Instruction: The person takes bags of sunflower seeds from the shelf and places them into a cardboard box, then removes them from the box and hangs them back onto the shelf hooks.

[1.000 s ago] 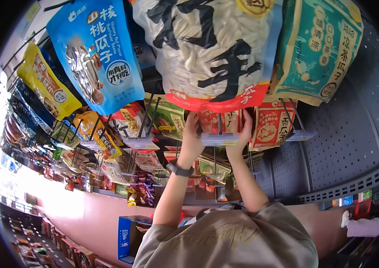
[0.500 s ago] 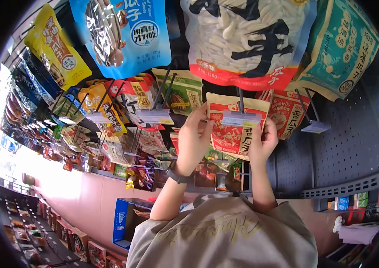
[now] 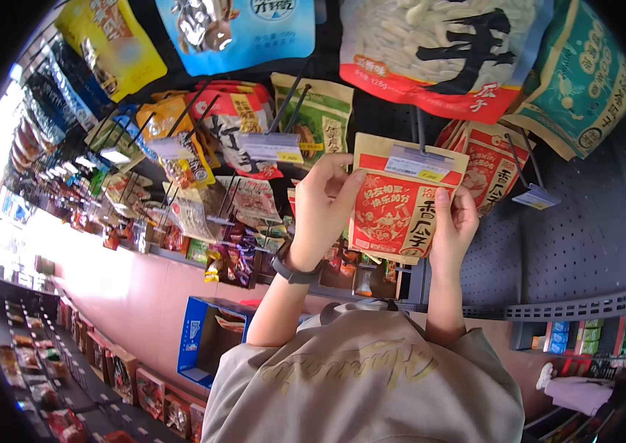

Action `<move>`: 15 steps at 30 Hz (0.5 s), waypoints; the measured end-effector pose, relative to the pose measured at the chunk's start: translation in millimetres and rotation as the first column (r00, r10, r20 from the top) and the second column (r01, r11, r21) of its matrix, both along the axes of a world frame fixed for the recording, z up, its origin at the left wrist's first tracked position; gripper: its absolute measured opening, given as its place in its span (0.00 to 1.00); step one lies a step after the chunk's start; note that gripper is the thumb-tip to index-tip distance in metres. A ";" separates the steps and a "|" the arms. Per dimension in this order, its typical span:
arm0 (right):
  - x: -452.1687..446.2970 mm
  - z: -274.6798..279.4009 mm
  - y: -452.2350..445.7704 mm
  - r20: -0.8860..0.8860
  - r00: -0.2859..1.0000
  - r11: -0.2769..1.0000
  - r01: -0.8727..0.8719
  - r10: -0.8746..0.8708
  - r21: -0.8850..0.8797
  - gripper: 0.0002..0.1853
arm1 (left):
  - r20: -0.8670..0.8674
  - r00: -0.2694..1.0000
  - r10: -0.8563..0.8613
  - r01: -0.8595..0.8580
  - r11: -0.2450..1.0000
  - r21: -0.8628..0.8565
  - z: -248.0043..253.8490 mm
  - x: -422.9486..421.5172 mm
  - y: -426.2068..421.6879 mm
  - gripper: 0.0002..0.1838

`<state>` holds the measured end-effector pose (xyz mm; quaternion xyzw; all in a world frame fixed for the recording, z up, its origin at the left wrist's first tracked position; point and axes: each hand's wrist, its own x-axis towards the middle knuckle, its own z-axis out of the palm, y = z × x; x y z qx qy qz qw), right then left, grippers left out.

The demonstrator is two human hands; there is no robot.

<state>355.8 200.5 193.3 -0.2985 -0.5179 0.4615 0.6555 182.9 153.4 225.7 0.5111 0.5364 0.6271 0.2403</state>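
A red-and-cream melon-seed packet (image 3: 394,214) is held, slightly tilted, between both hands at the middle of the scene, just below a large white-and-red seed bag (image 3: 442,52). Its left edge is held by the left hand (image 3: 327,198), with the thumb laid near the front edge and the fingertips partly hidden. Its right edge is held by the right hand (image 3: 455,225), thumb pressed to the printed front and fingers curled beside it. The cream top is partly covered by a price tag (image 3: 415,165) at the near end of a display hook (image 3: 420,131); whether the packet is hung there cannot be told. Similar red packets (image 3: 484,164) are hung to the right, and a green pouch (image 3: 318,111) to the left. The packet can be judged light and pliable, with loose contents; its matt face is probably not slippery. It is best held by both side edges, gently, so that the seeds are not crushed or the top torn.
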 end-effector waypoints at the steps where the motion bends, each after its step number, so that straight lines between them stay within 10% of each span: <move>1: 0.9 0.0 0.9 0.007 1.000 1.000 -0.006 0.006 -0.001 0.08 | -0.001 1.000 0.016 -0.016 1.000 0.013 -0.5 0.9 -0.4 0.08; 15: -6.1 -28.6 5.5 0.108 0.973 0.978 -0.207 0.204 0.020 0.07 | 0.058 0.978 0.199 -0.197 0.979 -0.045 -45.6 1.5 -20.8 0.08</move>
